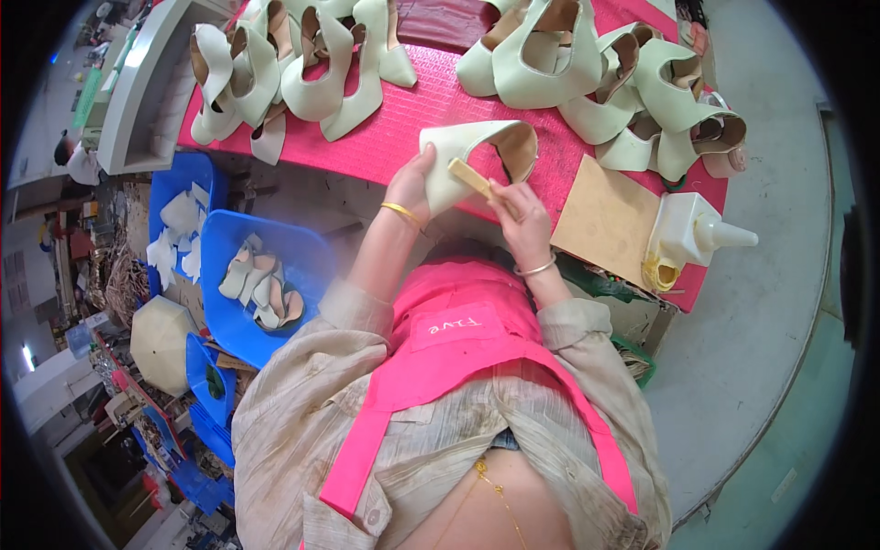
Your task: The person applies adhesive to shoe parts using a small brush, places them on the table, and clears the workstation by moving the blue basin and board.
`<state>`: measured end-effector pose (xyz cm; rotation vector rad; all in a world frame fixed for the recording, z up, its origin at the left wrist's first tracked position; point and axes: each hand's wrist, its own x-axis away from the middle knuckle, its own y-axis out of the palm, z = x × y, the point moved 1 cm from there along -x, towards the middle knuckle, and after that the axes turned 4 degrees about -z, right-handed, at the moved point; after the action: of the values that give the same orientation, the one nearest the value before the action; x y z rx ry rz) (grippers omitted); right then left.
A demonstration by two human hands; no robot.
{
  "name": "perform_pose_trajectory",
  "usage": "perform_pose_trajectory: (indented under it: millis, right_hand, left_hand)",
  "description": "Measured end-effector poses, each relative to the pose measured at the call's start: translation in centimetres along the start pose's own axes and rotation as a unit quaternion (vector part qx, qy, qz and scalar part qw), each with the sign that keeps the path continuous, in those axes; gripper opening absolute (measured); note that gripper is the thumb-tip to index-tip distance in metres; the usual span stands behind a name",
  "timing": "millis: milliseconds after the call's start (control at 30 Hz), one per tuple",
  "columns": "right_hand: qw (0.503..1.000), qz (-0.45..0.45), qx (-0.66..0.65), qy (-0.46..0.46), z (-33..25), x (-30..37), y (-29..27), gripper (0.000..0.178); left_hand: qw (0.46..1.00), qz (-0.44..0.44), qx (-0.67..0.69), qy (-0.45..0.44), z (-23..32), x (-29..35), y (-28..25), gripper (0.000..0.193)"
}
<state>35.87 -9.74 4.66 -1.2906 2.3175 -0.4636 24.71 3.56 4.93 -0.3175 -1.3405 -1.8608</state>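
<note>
Pink apron (458,348); above it, left hand (414,183) grips cream shoe upper (467,151), likely light, floppy, best held by its edge; right hand (521,220) fingers pinch brush (472,177).

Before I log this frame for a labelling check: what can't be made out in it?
Head view only:
- Working tip of the flat tan tool in the right hand: hidden against the pale shoe upper.
- Left hand fingers: behind that upper.
- Contents of the white glue bottle: opaque.
- Pieces in the blue bin: too small to tell apart.
- Far shoe pile: cut off by the top edge.
</note>
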Motion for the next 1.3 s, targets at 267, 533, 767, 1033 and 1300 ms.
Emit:
perform_pose_trajectory:
  millis: [267,533,767,1033,1300]
  right_hand:
    - [0.993,0.066,0.008,0.094,3.6,7.8,-6.9,0.018]
    - [0.954,0.217,-0.012,0.208,4.4,10.9,-13.8,0.019]
    - [0.958,0.104,0.036,0.264,2.6,16.6,-12.1,0.020]
    - [0.957,0.024,-0.040,0.287,3.1,13.5,-8.4,0.019]
    - [0.951,-0.263,0.037,0.160,-4.3,2.0,8.1,0.021]
  left_hand:
    - [0.983,-0.176,0.025,0.040,1.2,0.4,9.1,0.037]
    - [0.974,-0.220,0.054,0.029,-5.2,-12.5,22.4,0.041]
    - [0.998,-0.007,0.031,0.054,-13.6,-24.9,16.5,0.039]
    - [0.976,-0.068,-0.156,0.136,-7.4,-8.6,0.1,0.027]
    - [0.861,0.414,-0.059,0.290,4.9,13.7,-38.9,0.021]
